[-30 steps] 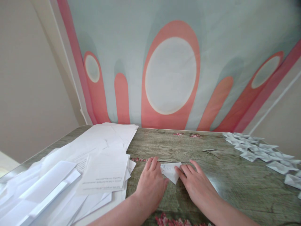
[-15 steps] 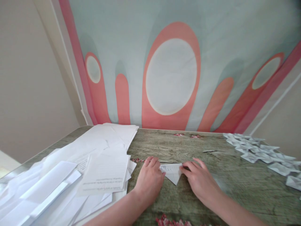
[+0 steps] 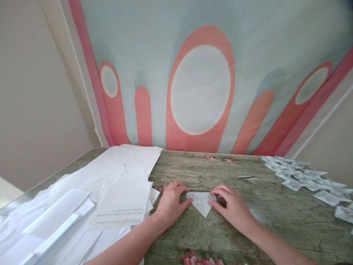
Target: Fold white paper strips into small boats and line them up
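Head view: the left hand (image 3: 172, 204) has opened out of the closer curl it had half a second ago, its thumb now reaching away from the fingers onto the left end of the small folded paper (image 3: 201, 200). That paper lies between the two hands on the wood-patterned surface (image 3: 193, 173), its straight edge away from the person and its point toward them. The right hand (image 3: 233, 206) has spread in much the same way, fingertips at the far right corner and thumb lower on the right end. Each hand is about half open, with an end of the paper between thumb and fingers; the tips are too small to tell whether they pinch it or only press it down. As I judge it, the change means both ends are now steadied together, with more of the lettered band uncovered. Nothing else has visibly shifted: loose white sheets (image 3: 121, 200) lie in a spread pile to the left of the left hand, and small folded pieces (image 3: 298, 175) lie in rows beyond and well right of the right hand.
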{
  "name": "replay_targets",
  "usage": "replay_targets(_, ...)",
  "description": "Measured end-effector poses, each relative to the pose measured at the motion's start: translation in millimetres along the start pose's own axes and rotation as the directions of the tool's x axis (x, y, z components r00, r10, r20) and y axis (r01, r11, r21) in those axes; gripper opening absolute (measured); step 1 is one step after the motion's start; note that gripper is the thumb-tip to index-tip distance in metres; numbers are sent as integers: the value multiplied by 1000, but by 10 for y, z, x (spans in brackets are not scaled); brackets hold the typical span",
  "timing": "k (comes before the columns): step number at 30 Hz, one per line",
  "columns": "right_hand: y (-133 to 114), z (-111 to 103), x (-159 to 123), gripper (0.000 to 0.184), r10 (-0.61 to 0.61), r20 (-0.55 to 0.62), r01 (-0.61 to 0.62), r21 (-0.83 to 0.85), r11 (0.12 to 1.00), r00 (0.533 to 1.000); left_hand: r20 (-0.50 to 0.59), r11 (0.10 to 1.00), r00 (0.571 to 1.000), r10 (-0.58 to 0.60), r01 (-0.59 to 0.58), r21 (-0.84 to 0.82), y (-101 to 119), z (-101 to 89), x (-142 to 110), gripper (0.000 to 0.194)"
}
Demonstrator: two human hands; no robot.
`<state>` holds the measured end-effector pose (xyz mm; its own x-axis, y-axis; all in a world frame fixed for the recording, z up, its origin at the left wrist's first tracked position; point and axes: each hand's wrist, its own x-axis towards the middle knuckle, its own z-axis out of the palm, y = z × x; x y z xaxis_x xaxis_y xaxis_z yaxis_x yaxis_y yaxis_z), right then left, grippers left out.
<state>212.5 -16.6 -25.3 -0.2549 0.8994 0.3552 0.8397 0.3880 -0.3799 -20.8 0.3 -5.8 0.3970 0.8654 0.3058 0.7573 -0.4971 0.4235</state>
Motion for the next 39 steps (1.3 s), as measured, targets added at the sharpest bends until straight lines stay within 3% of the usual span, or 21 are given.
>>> replay_targets(5, -4, -2, -5, 28, 36, 49, -40, 77, 996, 998, 1, 998, 1000, 0, 0, -55, -22, 26, 2, 29)
replay_targets(13, -68, -131, -17, 19, 43, 186, -67, 122, 990, 982, 56, 998, 998, -24, 27, -63, 47, -52, 8, 34)
replay_targets(19, -79, -174, -26, 19, 75, 255, -115, 147, 982, 964, 77, 996, 997, 24, -17, -84, 17, -46, 12, 37)
replay_targets(28, -130, -185, -34, 16, 129, 275, -182, 178, 967, 953, 151, 987, 986, 66, -42, -153, 27, -75, 27, 35)
replay_targets(34, -143, -178, -39, 17, 112, 301, -186, 231, 955, 947, 204, 978, 979, 21, 23, -208, 63, -108, 35, 33)
replay_targets(39, -167, -214, 0, 7, 65, 347, -156, 239, 958, 936, 217, 965, 975, 51, 8, -261, 36, -99, 35, 37)
